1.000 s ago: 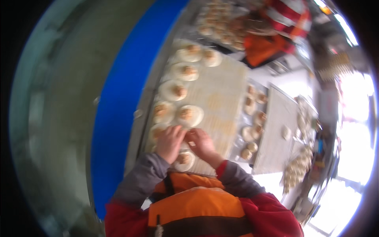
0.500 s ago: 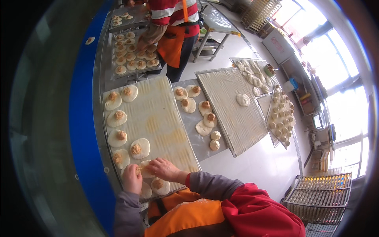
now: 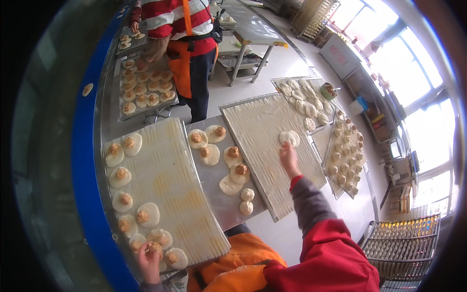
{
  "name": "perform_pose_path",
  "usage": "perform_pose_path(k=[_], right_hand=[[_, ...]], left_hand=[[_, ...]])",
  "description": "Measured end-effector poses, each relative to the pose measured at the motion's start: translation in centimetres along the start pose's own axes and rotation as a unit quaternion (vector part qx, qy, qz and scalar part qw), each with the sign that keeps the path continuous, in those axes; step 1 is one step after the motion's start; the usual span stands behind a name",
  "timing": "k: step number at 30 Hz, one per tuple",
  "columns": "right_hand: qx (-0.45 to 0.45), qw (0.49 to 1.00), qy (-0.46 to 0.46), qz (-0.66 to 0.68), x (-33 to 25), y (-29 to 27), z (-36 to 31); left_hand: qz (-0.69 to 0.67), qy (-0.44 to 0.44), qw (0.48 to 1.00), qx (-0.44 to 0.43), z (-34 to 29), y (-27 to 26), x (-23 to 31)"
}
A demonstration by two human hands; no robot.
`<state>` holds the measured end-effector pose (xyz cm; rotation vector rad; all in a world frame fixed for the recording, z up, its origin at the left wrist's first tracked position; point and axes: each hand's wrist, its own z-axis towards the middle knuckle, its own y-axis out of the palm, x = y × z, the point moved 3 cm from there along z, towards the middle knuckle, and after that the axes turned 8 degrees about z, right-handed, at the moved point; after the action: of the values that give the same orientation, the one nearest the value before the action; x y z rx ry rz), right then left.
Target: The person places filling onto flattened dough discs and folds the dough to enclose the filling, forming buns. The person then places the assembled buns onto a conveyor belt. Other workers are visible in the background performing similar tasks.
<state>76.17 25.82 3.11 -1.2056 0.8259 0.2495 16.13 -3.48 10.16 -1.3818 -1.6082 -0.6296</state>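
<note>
Over the left tray (image 3: 175, 165), the left hand (image 3: 150, 265) stays low, fingers closed about a lump of filling (image 3: 155, 247) by topped dough rounds (image 3: 152, 212). The right hand (image 3: 289, 158) has left it — now across at pale dough (image 3: 288, 136) on the right tray (image 3: 260, 131), grip unclear to me — so work spans both.

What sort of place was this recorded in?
Probably a commercial bakery or food workshop: filling-topped dough rounds lie in numbers on a large lined tray, and a co-worker in an orange apron stands by another dough-filled tray.
</note>
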Motion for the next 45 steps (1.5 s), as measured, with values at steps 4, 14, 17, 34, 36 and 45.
perform_pose_path(k=[4,14,17,34,36,45], right_hand=[[0.0,0.982,0.038,-0.185,5.6,-0.8,7.9],[-0.064,0.987,0.006,-0.144,5.5,-1.6,8.9],[-0.027,0.987,-0.111,-0.114,5.8,-1.7,8.0],[-0.347,0.847,0.105,0.389,-8.7,-5.5,-1.6],[-0.425,0.757,0.175,0.464,-12.1,-2.9,-6.7],[-0.533,0.648,0.277,0.468,-21.0,6.5,-20.0]], left_hand=[[0.043,0.031,0.998,0.035,-1.3,5.1,1.0],[-0.025,-0.017,0.994,-0.109,-0.5,17.3,4.5],[-0.047,-0.002,0.986,-0.16,0.6,21.1,5.8],[-0.156,0.153,0.947,-0.236,2.7,30.9,12.9],[-0.025,0.3,0.944,-0.133,2.8,30.3,13.6],[0.271,0.447,0.851,0.054,4.8,20.7,10.3]])
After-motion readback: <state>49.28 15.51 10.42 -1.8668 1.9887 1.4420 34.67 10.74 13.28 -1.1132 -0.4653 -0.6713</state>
